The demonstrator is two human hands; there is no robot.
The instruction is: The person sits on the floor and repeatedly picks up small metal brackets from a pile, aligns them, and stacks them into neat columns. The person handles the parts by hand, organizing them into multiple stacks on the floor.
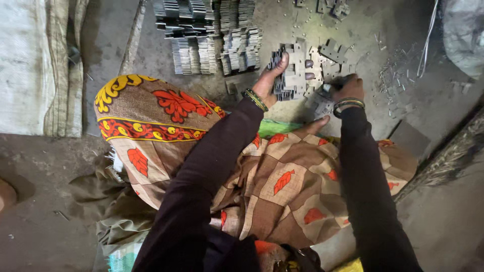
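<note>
- Taking the stacked metal plates (209,38) as our landmark: they wall off the far side, so we don't get past there.
- Just right of them, a bundle of stampings (290,70) and loose pieces (333,53) crowd the floor.
- Further right, scattered metal scraps (398,75), then a sack (464,30).
- Left of the stack, bare concrete floor (108,40) is open up to the folded sacking (43,65).

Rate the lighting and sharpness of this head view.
Head view: dim, flat light; the stacked metal plates at the top catch the most; left hand and right hand are fairly sharp; dark sleeves lose detail; corners fall into shadow.
</note>
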